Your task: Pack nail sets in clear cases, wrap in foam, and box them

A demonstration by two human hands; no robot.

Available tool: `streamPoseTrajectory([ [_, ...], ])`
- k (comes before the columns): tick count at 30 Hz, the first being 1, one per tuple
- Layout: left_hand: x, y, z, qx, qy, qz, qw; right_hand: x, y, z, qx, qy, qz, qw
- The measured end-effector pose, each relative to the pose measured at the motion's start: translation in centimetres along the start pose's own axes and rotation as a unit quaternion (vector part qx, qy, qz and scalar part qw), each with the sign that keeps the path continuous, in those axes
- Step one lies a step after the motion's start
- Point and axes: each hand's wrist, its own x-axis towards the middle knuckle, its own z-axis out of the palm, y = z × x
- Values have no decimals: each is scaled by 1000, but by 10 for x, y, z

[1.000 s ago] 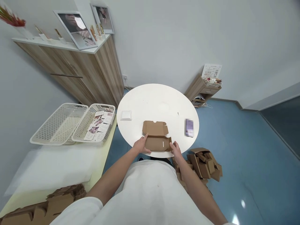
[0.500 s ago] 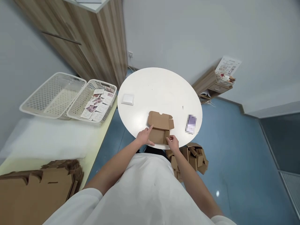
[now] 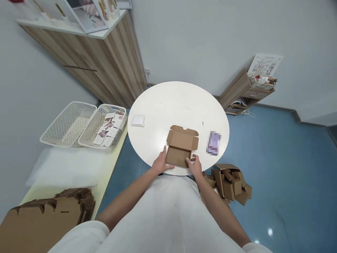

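A brown cardboard mailer box (image 3: 178,156) lies at the near edge of the round white table (image 3: 181,102), its lid (image 3: 183,138) folded back and its tray facing up. At the tray's left front corner is my left hand (image 3: 159,163), thumb and forefinger stretched wide along two sides and touching the cardboard. My right hand (image 3: 194,164) grips the tray's right wall, with the thumb inside and the fingers outside. The fingertips behind that wall are partly hidden.
A white packet (image 3: 138,120) lies at the table's left and a blurred purple item (image 3: 214,143) at its right. On the side table are white baskets (image 3: 86,138), one holding printed cards, and flat cardboard stacks (image 3: 50,218). An open carton (image 3: 229,182) of boxes stands on the floor.
The view has shifted. The box's side flaps and lid now spread flatter and wider. My left forefinger has moved from over the box to its left side; the right hand stays at the right wall.
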Motion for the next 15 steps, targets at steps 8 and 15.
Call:
streamPoseTrajectory([
  [8,-1,13,23,-137,41,-47,989,-4,9,-5,261,-59,-3,963],
  [15,36,41,27,-201,24,-57,978,26,10,-8,347,-74,-31,935],
])
